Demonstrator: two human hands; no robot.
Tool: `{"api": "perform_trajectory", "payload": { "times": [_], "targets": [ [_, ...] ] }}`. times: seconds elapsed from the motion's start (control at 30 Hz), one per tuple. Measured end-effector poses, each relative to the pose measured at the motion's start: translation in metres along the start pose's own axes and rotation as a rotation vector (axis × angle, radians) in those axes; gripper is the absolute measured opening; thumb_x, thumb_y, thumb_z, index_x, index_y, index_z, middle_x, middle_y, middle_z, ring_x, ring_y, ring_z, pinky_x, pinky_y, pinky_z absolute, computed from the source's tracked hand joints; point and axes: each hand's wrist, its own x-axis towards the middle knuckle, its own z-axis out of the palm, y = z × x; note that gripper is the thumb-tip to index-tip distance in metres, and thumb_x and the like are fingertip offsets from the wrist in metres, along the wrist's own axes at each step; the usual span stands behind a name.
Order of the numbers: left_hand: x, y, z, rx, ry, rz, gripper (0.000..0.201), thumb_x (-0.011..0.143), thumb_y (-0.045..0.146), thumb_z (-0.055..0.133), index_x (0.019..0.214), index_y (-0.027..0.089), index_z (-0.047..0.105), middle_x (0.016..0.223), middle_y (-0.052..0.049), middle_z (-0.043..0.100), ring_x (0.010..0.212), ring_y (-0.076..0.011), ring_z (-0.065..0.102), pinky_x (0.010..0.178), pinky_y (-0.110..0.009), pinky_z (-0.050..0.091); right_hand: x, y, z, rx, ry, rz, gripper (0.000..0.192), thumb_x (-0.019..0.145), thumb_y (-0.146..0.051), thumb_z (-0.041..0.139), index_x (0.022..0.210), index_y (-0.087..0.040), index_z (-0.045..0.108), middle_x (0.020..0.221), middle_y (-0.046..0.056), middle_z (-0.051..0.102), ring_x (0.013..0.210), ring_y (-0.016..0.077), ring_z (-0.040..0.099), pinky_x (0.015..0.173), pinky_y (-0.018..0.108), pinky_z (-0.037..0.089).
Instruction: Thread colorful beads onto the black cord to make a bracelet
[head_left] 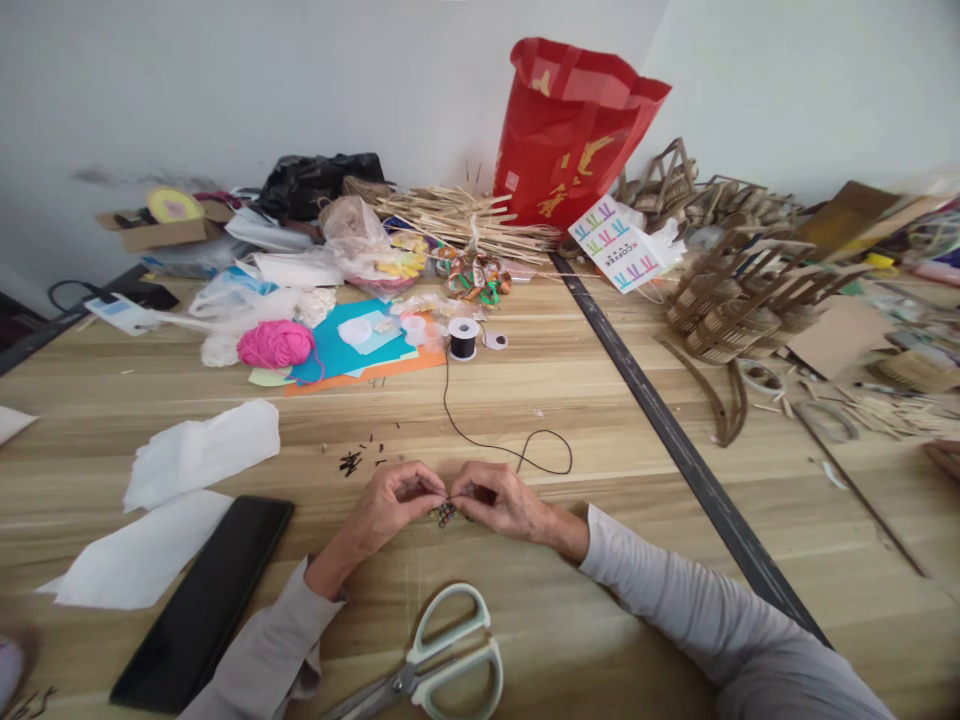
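My left hand and my right hand meet fingertip to fingertip over the wooden table. Between them they pinch a small cluster of dark beads on a thin black cord. The cord loops to the right of my right hand and runs back to a black spool. Tiny dark beads lie scattered just left of my left hand. Pale-handled scissors lie shut near the table's front edge, below my hands.
A black phone and white tissue sheets lie at the left. Pink yarn, coloured paper, a red bag and woven baskets crowd the back. A dark seam runs diagonally across the table.
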Motion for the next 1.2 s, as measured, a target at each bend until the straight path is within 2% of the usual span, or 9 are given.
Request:
{"api": "perform_trajectory", "payload": {
  "times": [0.13, 0.23, 0.53, 0.7, 1.03, 1.2],
  "targets": [
    [-0.0005, -0.0012, -0.0013, 0.043, 0.038, 0.021, 0.011, 0.074, 0.023, 0.068, 0.08, 0.013, 0.068, 0.074, -0.004, 0.068, 0.07, -0.0149, 0.062, 0.067, -0.025, 0.049, 0.0, -0.0008, -0.0004, -0.011, 0.004, 0.001, 0.014, 0.086, -0.024, 0.056, 0.081, -0.013, 0.061, 0.07, 0.002, 0.058, 0.058, 0.0085, 0.049, 0.054, 0.019, 0.04],
    [-0.0009, -0.0002, -0.0018, 0.087, 0.021, 0.038, 0.014, 0.076, 0.025, 0.067, 0.083, 0.014, 0.07, 0.076, -0.004, 0.069, 0.072, -0.0157, 0.062, 0.067, -0.025, 0.048, -0.0003, -0.0002, -0.0004, -0.022, -0.001, 0.006, 0.013, 0.086, -0.023, 0.056, 0.08, -0.012, 0.061, 0.07, 0.002, 0.057, 0.059, 0.0085, 0.049, 0.054, 0.018, 0.039],
    [-0.0004, 0.0048, 0.0004, 0.281, -0.018, 0.131, 0.014, 0.078, 0.025, 0.065, 0.069, 0.015, 0.069, 0.067, -0.003, 0.064, 0.064, -0.0147, 0.057, 0.063, -0.024, 0.043, -0.001, 0.0004, -0.0003, -0.018, 0.009, -0.001, 0.012, 0.085, -0.023, 0.057, 0.081, -0.013, 0.061, 0.069, 0.001, 0.057, 0.057, 0.0082, 0.048, 0.052, 0.018, 0.039],
    [-0.0004, 0.004, 0.0008, 0.287, -0.02, 0.127, 0.014, 0.078, 0.023, 0.064, 0.067, 0.015, 0.068, 0.065, -0.002, 0.065, 0.063, -0.0147, 0.056, 0.063, -0.024, 0.043, -0.0015, 0.0031, 0.0003, -0.013, 0.01, 0.014, 0.013, 0.086, -0.026, 0.057, 0.086, -0.013, 0.062, 0.071, 0.001, 0.057, 0.059, 0.0087, 0.05, 0.054, 0.018, 0.041],
    [-0.0006, 0.0018, 0.0003, 0.281, -0.011, 0.116, 0.013, 0.077, 0.025, 0.065, 0.068, 0.015, 0.068, 0.067, -0.003, 0.066, 0.064, -0.0152, 0.057, 0.062, -0.024, 0.042, 0.001, 0.0016, -0.0019, -0.067, -0.001, -0.074, 0.016, 0.089, -0.027, 0.055, 0.084, -0.014, 0.062, 0.078, 0.004, 0.059, 0.063, 0.0101, 0.052, 0.058, 0.02, 0.043],
    [-0.001, 0.0021, 0.0004, 0.292, -0.021, 0.113, 0.014, 0.077, 0.026, 0.065, 0.068, 0.015, 0.068, 0.066, -0.002, 0.066, 0.063, -0.0147, 0.056, 0.062, -0.024, 0.042, 0.0007, 0.0023, -0.0012, -0.054, 0.004, -0.047, 0.015, 0.088, -0.027, 0.057, 0.085, -0.014, 0.062, 0.076, 0.004, 0.059, 0.062, 0.0098, 0.052, 0.057, 0.02, 0.043]
  ]
}}
